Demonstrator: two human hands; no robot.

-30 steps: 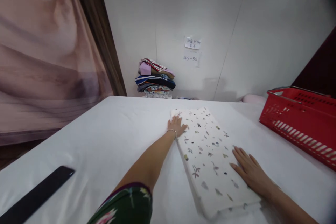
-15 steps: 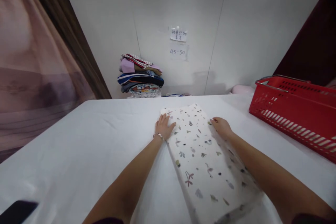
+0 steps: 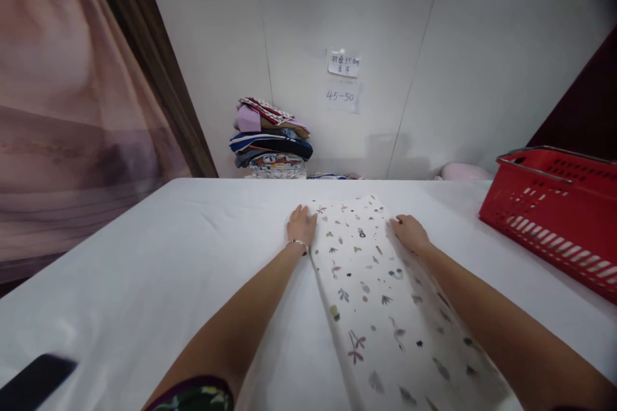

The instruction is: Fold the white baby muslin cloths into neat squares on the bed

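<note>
A long folded white cloth (image 3: 371,282) with small plant-like prints lies on the table, running from the near edge of the view toward the far side. My left hand (image 3: 301,228), with a bracelet at its wrist, rests at the cloth's far left edge. Its fingers are stretched out and its thumb lies along the cloth. At the far right edge my right hand (image 3: 409,232) has its fingers curled in, pinching the cloth's side. My right forearm passes over the near right part of the cloth and hides some of it.
The white-covered table (image 3: 193,270) spans the view. A red plastic basket (image 3: 554,212) with metal handles stands at the right. A stack of folded fabrics (image 3: 272,141) is behind the table by the wall. A dark flat object (image 3: 36,382) lies near left; a pink curtain (image 3: 87,77) hangs left.
The view has turned a little left, so the scene sits further right. My left hand has slid outward from the cloth's top to its left edge. My right hand stays at the right edge.
</note>
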